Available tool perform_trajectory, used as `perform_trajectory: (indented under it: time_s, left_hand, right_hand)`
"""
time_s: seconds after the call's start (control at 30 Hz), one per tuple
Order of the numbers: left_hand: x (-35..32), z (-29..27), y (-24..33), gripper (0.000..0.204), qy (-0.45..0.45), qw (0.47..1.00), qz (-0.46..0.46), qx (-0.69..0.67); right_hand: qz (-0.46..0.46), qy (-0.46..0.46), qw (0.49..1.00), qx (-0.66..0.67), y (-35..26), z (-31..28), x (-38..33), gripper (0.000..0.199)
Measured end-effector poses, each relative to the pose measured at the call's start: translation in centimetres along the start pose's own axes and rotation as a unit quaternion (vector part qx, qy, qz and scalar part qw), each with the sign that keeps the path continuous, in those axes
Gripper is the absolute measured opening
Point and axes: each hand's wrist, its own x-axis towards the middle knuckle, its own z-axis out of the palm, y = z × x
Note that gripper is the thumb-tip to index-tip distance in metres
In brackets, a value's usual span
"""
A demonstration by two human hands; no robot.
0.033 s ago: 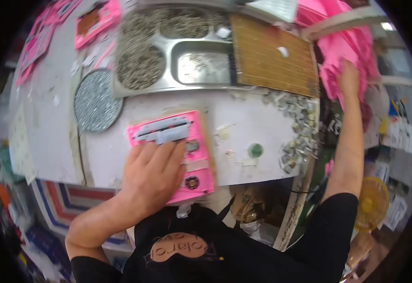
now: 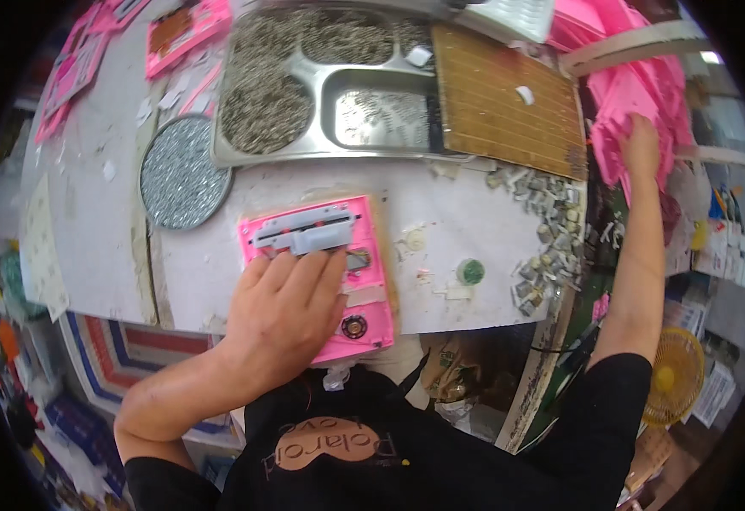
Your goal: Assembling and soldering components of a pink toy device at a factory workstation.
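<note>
My left hand (image 2: 287, 302) lies over a pink plastic casing (image 2: 364, 345) on the table in front of me. Its fingers are bent and close together, with the fingertips at a pale grey strip part (image 2: 321, 237) along the casing's far end. A small round black-rimmed part (image 2: 353, 327) sits in the near right corner of the casing. Out to the far right, my right hand (image 2: 641, 146) reaches into a heap of pink plastic pieces (image 2: 636, 81). Its fingers are partly hidden among them, and whether they grip a piece cannot be made out.
A metal tray (image 2: 321, 155) of small metal bits stands at the back, beside a brown slatted board (image 2: 509, 102). Left of the casing is a round dish (image 2: 185, 175) of screws. Small metal pieces (image 2: 547, 247) lie along the right edge, near a green disc (image 2: 470, 272).
The view has shifted slightly, so the table things sit a little farther right in it. Both hands stay at the same things.
</note>
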Motion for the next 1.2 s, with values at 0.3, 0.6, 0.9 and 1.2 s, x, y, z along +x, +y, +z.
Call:
perform_trajectory:
  time_s: [0.3,0.6,0.9,1.2]
  left_hand:
    - [1.3,0.7,1.0,0.034,-0.010,0.995,0.069,0.064]
    - [2.4,-0.9,0.7,0.043,-0.198,0.978,0.018,0.066]
    - [0.6,0.2,-2.2,0.044,0.224,0.908,-0.059,-0.348]
    - [-3.5,-1.5,0.3,0.090,0.095,0.857,-0.248,-0.442]
  right_hand:
    - [0.164,0.047,0.949,0.265,-1.0,-8.3,-2.5,0.041]
    - [0.204,0.086,0.581,0.783,-16.1,-21.6,-15.6,0.038]
    - [0.028,-0.012,0.507,0.861,-34.3,-26.7,-11.2,0.056]
    - [0.075,-0.209,0.679,0.700,-34.8,-24.3,-19.9,0.058]
